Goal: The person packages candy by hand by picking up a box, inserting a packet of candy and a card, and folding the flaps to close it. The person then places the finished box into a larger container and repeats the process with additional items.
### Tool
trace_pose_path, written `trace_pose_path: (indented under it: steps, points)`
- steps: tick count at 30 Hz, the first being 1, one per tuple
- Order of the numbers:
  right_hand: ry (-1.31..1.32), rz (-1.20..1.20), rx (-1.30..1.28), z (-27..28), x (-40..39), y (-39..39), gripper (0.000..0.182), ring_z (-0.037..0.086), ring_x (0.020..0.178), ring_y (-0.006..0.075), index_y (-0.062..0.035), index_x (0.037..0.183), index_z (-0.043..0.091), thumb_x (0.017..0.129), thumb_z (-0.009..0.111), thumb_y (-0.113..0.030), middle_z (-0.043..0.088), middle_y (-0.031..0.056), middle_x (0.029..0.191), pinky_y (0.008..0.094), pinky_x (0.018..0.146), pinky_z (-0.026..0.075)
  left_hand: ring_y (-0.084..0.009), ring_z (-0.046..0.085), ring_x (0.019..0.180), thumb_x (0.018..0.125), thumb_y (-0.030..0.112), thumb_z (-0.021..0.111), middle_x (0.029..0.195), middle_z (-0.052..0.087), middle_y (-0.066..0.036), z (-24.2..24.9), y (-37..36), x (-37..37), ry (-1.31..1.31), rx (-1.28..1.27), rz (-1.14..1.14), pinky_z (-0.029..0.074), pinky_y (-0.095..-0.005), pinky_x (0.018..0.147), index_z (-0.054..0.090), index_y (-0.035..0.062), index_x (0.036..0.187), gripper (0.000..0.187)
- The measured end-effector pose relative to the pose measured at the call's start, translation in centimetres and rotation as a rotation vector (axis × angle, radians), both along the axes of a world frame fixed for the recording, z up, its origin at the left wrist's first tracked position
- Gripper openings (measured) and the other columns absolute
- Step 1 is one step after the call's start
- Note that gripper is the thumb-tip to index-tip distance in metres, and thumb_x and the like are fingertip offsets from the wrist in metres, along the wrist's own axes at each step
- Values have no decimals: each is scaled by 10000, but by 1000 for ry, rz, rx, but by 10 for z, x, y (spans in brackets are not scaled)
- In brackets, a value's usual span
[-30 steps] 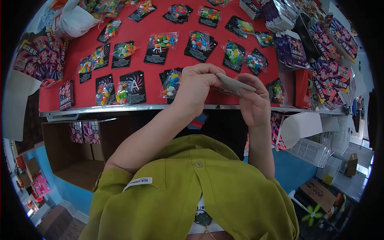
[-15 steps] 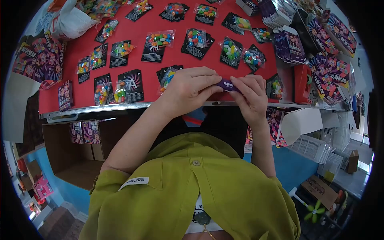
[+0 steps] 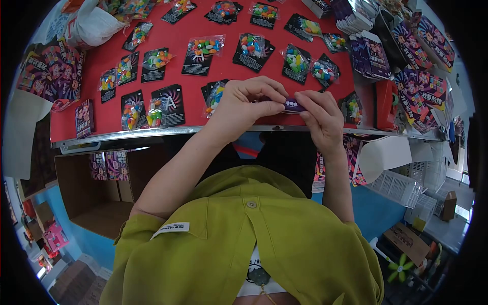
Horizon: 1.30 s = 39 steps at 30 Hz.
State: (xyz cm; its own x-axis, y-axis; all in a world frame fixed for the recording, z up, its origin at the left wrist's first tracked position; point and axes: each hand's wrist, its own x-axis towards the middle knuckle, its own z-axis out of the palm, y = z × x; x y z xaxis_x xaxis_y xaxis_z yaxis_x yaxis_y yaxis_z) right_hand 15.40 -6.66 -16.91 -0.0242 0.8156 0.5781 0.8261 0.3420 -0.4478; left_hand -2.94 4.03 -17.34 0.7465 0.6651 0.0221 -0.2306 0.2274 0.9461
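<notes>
Near the front edge of the red table [image 3: 203,111], both hands hold one small purple box [image 3: 292,105] with white lettering. Fingers of my left hand [image 3: 254,104] pinch its left end, and those of my right hand [image 3: 323,114] close on its right end. Just left of the hands, a bag of coloured candies [image 3: 215,96] lies on black cards, partly covered by my left hand. Farther left, another candy bag [image 3: 155,113] rests on black cards [image 3: 174,107] marked A. Behind the hands are more candy bags [image 3: 296,60] on cards.
Stacks of purple boxes [image 3: 373,56] stand at the right, beside a red object [image 3: 385,104]. One upright purple box [image 3: 84,119] is at the front left, with a white plastic bag [image 3: 91,25] behind. An open cardboard box [image 3: 91,216] sits below the table edge.
The purple box in my hands has turned slightly to lie more level. My left hand's fingers have shifted along it, and my right hand has moved a little right.
</notes>
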Motion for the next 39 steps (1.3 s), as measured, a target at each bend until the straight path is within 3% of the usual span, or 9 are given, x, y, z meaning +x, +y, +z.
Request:
trace_pose_path:
  steps: [3, 10, 13, 16, 18, 21, 27, 31, 39]
  points:
    - [167, 41, -59, -1, 1, 3, 320, 572, 791, 232, -82, 1090, 676, 775, 693, -133, 635, 75, 985, 317, 670, 465, -147, 624, 872, 772, -64, 639, 971, 652, -80, 5, -4, 7, -4, -118, 85, 507, -260, 801, 691, -8, 822, 91]
    - [-138, 42, 118, -6, -2, 4, 411, 600, 768, 265, -12, 1114, 643, 709, 712, 0, 636, 132, 1020, 309, 628, 488, -138, 611, 843, 788, -51, 639, 955, 651, -85, -1, -16, 7, -88, -146, 124, 495, -267, 788, 620, -13, 989, 205]
    - [-14, 14, 163, -3, -1, 5, 400, 614, 772, 259, 17, 1096, 638, 702, 702, 35, 643, 145, 1028, 318, 637, 502, -151, 607, 886, 843, 52, 640, 992, 643, -90, 2, -18, -5, 64, 272, 466, 495, -282, 793, 540, 16, 1154, 329]
    - [98, -21, 244, 13, -12, 10, 361, 633, 801, 259, 31, 1059, 636, 702, 682, 57, 652, 154, 1046, 338, 678, 521, -192, 604, 981, 919, 238, 572, 1127, 606, -118, 22, -20, -32, 331, -128, 289, 500, -315, 827, 480, 28, 1249, 402]
    - [26, 56, 344, 28, -31, 19, 356, 636, 831, 275, 9, 1041, 638, 690, 691, 41, 655, 156, 1057, 349, 694, 523, -263, 595, 1056, 926, 357, 511, 1239, 549, -163, 27, -17, -33, -155, -555, 91, 502, -377, 866, 446, 29, 1297, 499]
    - [-20, 137, 365, 20, -50, 42, 363, 624, 896, 260, -30, 1028, 638, 671, 697, -3, 659, 119, 1085, 340, 743, 495, -303, 587, 1062, 852, 366, 582, 1179, 573, -153, 51, 3, -41, -556, -828, -81, 507, -431, 868, 447, -6, 1257, 566]
    - [-98, 328, 172, 8, -74, 74, 347, 586, 1007, 277, -35, 1106, 608, 764, 663, -19, 635, 84, 1153, 365, 833, 456, -361, 604, 1041, 685, 167, 539, 1169, 582, -202, 34, 28, -93, -441, -485, 256, 505, -517, 900, 424, -53, 1283, 647]
    - [-35, 244, -45, -10, -99, 92, 345, 532, 1073, 263, -67, 1113, 607, 778, 671, -120, 599, 62, 1167, 394, 913, 387, -439, 520, 1134, 633, 183, 532, 1265, 489, -232, 36, 32, -120, -501, -445, 415, 426, -727, 862, 344, -25, 1347, 767]
    - [-285, 331, -150, -34, -121, 93, 251, 520, 1021, 233, -93, 973, 628, 728, 677, -119, 578, 38, 1009, 429, 937, 330, -404, 575, 1074, 698, 96, 493, 1119, 559, -220, 17, 32, -139, -480, -510, 534, 494, -671, 821, 384, -32, 1273, 600]
